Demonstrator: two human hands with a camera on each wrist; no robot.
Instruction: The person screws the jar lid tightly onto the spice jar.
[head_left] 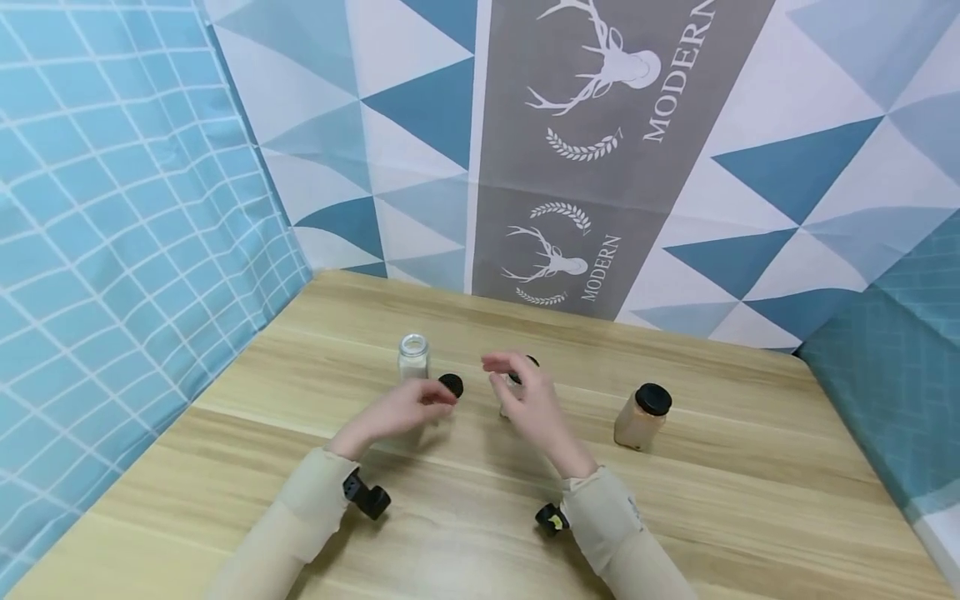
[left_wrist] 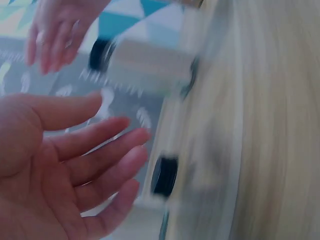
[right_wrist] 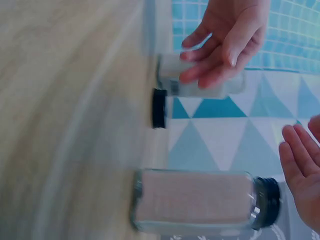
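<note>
My left hand (head_left: 405, 408) hovers over the table with relaxed, spread fingers, close to an open glass jar (head_left: 414, 350) of white contents. Beside that jar a black screw lid (head_left: 451, 384) lies on the tabletop; the left wrist view shows the same lid (left_wrist: 165, 176) apart from the fingers. My right hand (head_left: 534, 408) is raised, fingers loosely bent and holding nothing. It partly hides a second glass jar in the head view. From the right wrist this jar (right_wrist: 197, 197) stands upright, pale pinkish contents inside, its black lid (right_wrist: 267, 202) on.
A third jar (head_left: 637, 423) with brownish contents and a black lid stands to the right. The wood-grain table (head_left: 465, 533) meets a patterned backdrop (head_left: 555, 167) behind and a blue checked curtain (head_left: 112, 208) at left.
</note>
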